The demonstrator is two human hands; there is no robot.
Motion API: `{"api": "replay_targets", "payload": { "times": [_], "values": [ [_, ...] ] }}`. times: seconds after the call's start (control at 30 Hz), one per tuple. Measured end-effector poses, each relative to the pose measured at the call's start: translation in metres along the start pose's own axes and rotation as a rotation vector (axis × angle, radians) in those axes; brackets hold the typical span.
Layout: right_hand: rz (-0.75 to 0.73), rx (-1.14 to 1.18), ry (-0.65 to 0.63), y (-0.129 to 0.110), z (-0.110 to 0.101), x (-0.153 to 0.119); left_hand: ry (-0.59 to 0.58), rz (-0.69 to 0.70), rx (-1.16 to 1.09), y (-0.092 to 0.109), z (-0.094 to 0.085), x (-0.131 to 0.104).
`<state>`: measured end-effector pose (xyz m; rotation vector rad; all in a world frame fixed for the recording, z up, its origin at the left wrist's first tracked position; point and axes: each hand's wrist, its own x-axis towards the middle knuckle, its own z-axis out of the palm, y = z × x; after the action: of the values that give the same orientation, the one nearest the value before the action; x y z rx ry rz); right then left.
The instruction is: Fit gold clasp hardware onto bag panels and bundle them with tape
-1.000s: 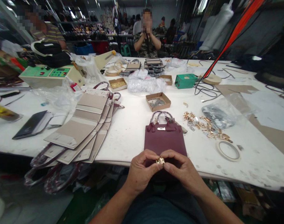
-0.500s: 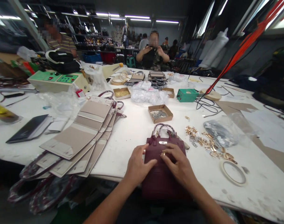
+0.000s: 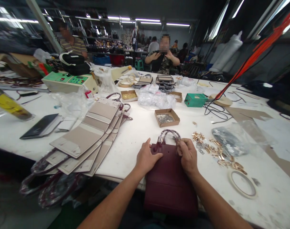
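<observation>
Maroon handbag (image 3: 171, 181) between both grips, overhanging the tabletop (image 3: 135, 136). Left grip (image 3: 146, 157) spread, thumb over the bag's upper edge. Right grip (image 3: 189, 156) curled in by the handles (image 3: 162, 137); from where I stand, can't tell what it pinches. Gold-coloured fittings (image 3: 198, 137) lie loose just right of it; cardboard box (image 3: 168, 124) beyond both

Left hand (image 3: 146, 158) is spread, right hand (image 3: 189, 156) curled.

Passable: tabletop strip (image 3: 131, 144) between panel stack (image 3: 87, 128) and bag (image 3: 170, 178) | Blocked ahead: carton (image 3: 169, 124) | Blocked right: metal fittings (image 3: 214, 149), tape roll (image 3: 231, 178)
</observation>
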<state>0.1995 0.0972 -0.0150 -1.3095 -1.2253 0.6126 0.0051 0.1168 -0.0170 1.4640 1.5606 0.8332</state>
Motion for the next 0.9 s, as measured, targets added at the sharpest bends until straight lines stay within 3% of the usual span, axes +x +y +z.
{"api": "replay_targets", "payload": {
  "times": [0.07, 0.13, 0.2, 0.27, 0.37, 0.43, 0.53, 0.7, 0.9],
  "values": [
    [0.073, 0.236, 0.025, -0.010, -0.001, -0.003, -0.077, -0.132, -0.418, 0.004, -0.003, -0.005],
    [0.102, 0.358, 0.012, -0.022, -0.004, -0.004, -0.267, -0.236, -0.781, 0.008, -0.006, -0.014],
    [0.112, 0.344, -0.075, -0.033, -0.013, -0.002, -0.471, -0.311, -0.981, 0.010, -0.007, -0.023],
    [0.150, 0.239, -0.298, -0.043, -0.028, 0.003, -0.563, -0.370, -1.072, 0.009, -0.006, -0.030],
    [0.239, -0.035, -0.742, -0.052, -0.056, 0.012, -0.545, -0.418, -1.109, 0.003, -0.002, -0.032],
    [0.190, -0.257, -0.873, -0.052, -0.070, 0.014, -0.530, -0.443, -1.108, -0.001, 0.001, -0.030],
    [0.031, -0.466, -0.821, -0.042, -0.076, 0.010, -0.513, -0.476, -1.114, -0.006, 0.004, -0.026],
    [-0.059, -0.477, -0.645, -0.021, -0.060, -0.001, -0.546, -0.462, -1.111, -0.008, 0.003, -0.026],
    [-0.214, -0.467, -0.703, -0.016, -0.044, 0.004, -0.576, -0.440, -1.130, -0.014, 0.004, -0.027]
  ]
}}
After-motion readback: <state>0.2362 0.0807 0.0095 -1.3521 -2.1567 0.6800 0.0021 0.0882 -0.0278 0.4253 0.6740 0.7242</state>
